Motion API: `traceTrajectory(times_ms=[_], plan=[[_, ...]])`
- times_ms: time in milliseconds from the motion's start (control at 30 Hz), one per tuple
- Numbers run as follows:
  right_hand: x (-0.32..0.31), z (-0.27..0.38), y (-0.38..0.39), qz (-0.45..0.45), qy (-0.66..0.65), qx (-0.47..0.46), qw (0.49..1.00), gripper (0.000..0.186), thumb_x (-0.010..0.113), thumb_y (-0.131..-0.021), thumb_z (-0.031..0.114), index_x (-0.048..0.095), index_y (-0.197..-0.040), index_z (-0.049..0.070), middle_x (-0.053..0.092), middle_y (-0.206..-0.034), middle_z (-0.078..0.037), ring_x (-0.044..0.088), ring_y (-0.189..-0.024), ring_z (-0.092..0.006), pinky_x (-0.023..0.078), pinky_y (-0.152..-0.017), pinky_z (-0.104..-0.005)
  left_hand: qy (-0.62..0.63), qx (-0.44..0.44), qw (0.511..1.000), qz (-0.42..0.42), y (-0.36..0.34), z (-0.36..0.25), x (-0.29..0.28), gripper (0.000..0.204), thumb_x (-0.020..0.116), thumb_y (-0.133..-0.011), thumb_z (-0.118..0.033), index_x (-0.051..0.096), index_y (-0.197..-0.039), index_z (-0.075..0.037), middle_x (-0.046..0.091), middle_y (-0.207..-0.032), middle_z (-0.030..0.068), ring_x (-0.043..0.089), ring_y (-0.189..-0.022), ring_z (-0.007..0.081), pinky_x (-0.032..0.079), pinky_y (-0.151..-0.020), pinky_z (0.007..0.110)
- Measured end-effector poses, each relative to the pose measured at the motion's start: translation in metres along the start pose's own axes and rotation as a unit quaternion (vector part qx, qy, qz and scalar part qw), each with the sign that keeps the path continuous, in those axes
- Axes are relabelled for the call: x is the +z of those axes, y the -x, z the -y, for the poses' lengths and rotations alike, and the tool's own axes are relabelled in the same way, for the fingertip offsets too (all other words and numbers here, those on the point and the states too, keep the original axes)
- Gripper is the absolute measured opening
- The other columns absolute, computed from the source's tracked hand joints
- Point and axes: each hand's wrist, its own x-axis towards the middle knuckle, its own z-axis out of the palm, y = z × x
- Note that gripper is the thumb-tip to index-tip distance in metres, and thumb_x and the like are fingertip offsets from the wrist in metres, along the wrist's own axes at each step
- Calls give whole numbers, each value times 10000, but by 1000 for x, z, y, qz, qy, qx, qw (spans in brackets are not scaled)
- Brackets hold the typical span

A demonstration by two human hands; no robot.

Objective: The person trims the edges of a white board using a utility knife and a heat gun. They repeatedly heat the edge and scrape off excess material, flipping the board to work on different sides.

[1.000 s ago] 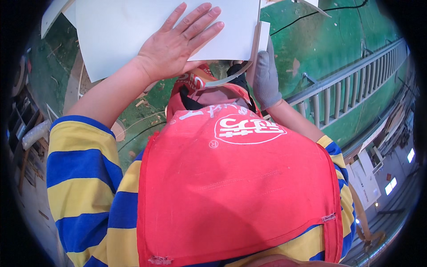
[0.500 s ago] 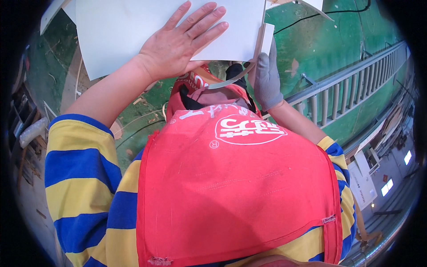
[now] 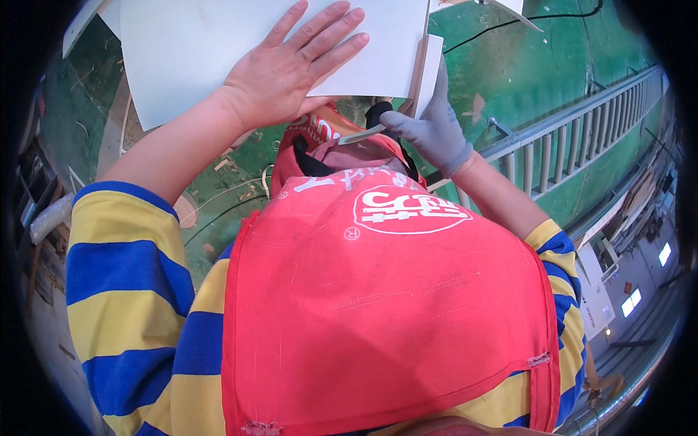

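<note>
My bare left hand (image 3: pixel 280 76) lies flat on a large white panel (image 3: pixel 196 54), its fingers spread. At the panel's right edge, my right hand (image 3: pixel 435 129) in a grey glove grips a narrow white strip (image 3: pixel 430 69) that runs along that edge. Some of its fingers are hidden behind the strip. Its thumb points left and presses on a thin, bendy pale band (image 3: pixel 360 136), which curves down toward my red apron (image 3: pixel 385 305). Whether band and strip are one piece, I cannot tell.
A grey metal roller conveyor (image 3: pixel 567 145) runs along the right over the green floor (image 3: pixel 523 73). A black cable (image 3: pixel 523 19) crosses the floor at the top. Wood scraps (image 3: pixel 225 163) lie at the left, and stacked boards (image 3: pixel 632 196) stand at the far right.
My right hand has turned and its thumb has swung left onto the pale band, so less of the band's curve shows. My left hand stays flat on the panel.
</note>
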Motion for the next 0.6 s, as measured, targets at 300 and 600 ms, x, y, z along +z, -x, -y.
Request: traceTrajectory(times_ms=[300,600], plan=[[-3,1,0,18,78,-11,997,1220,850,-766,237,-66,-1547,37,360,-1491,-218,450,-1338,-266,441,-1057,-372,5,4,1000,1,2,2,1,878,615,-844,-494,257,-1560,-134,192,-1635,89,155,-1520,241,64,-1236,468],[-4,1,-3,32,76,-3,997,1296,868,-724,304,-105,-1517,-18,332,-1479,-297,442,-1353,-386,395,-1091,-402,-8,12,1000,-9,4,4,-1,785,620,-869,-428,322,-1516,-98,240,-1602,142,201,-1495,276,133,-1207,494]])
